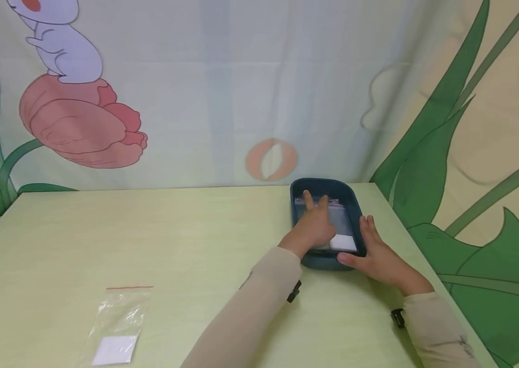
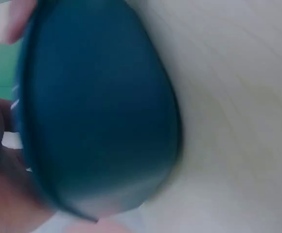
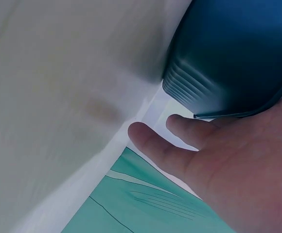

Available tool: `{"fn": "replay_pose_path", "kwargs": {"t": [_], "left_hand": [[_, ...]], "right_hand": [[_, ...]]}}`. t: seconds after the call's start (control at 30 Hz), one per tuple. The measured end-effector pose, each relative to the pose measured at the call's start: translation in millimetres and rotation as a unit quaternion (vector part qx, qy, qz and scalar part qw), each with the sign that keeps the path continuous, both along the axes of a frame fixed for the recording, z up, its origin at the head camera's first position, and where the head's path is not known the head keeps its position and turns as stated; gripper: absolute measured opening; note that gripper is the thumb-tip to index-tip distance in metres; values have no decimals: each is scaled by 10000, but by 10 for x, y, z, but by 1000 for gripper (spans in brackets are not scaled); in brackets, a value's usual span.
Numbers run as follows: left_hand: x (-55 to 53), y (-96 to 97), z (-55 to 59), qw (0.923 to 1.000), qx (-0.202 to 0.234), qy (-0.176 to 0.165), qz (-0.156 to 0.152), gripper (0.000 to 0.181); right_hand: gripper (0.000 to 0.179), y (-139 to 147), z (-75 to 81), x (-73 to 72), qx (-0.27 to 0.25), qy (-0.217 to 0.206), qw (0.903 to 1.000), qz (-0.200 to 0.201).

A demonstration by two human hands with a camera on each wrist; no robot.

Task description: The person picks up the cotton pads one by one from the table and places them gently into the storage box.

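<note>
A dark blue tray (image 1: pixel 325 263) with rounded corners stands near the table's back right. Inside it lies a clear zip bag (image 1: pixel 341 217) with a white piece (image 1: pixel 344 243) at its near end. My left hand (image 1: pixel 313 225) reaches over the tray, with extended fingers at the bag's far end; its palm side is hidden in the head view. At the tray's right side is my right hand (image 1: pixel 381 260), thumb at the near right corner and fingers stretched along the outer wall. The right wrist view shows these fingers (image 3: pixel 165 153) straight beside the tray (image 3: pixel 233 58).
Another clear zip bag (image 1: pixel 121 317) with a red seal line and a white piece (image 1: pixel 115 350) in it lies at the front left of the pale table (image 1: pixel 172 235). A printed curtain (image 1: pixel 222 102) hangs behind the table, with more printed cloth on the right.
</note>
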State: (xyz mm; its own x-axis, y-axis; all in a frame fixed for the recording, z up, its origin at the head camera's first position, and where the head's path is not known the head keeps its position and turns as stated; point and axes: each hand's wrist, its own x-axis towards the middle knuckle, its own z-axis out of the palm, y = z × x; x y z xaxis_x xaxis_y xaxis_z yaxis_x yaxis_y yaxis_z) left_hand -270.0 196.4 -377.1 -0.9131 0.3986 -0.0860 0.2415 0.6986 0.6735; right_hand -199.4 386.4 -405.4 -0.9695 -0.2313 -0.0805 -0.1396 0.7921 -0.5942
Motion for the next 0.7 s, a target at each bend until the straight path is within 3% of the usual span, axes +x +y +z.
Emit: {"fn": "replay_pose_path", "kwargs": {"t": [0.13, 0.23, 0.4, 0.57, 0.7], "left_hand": [[64, -388, 95, 9953, 368, 425, -793, 68], [117, -708, 213, 9904, 655, 634, -1041, 59], [231, -1177, 309, 9910, 948, 588, -742, 53], [405, -1551, 251, 9903, 1067, 720, -526, 45], [558, -1806, 197, 9929, 944, 632, -347, 40]], "right_hand": [[118, -71, 1, -14, 8, -15, 10000, 30], [119, -89, 43, -22, 86, -21, 10000, 5], [119, -62, 72, -9, 134, -72, 9999, -18], [119, -29, 38, 23, 140, -115, 9998, 3], [119, -27, 11, 25, 170, -103, 9998, 8]]}}
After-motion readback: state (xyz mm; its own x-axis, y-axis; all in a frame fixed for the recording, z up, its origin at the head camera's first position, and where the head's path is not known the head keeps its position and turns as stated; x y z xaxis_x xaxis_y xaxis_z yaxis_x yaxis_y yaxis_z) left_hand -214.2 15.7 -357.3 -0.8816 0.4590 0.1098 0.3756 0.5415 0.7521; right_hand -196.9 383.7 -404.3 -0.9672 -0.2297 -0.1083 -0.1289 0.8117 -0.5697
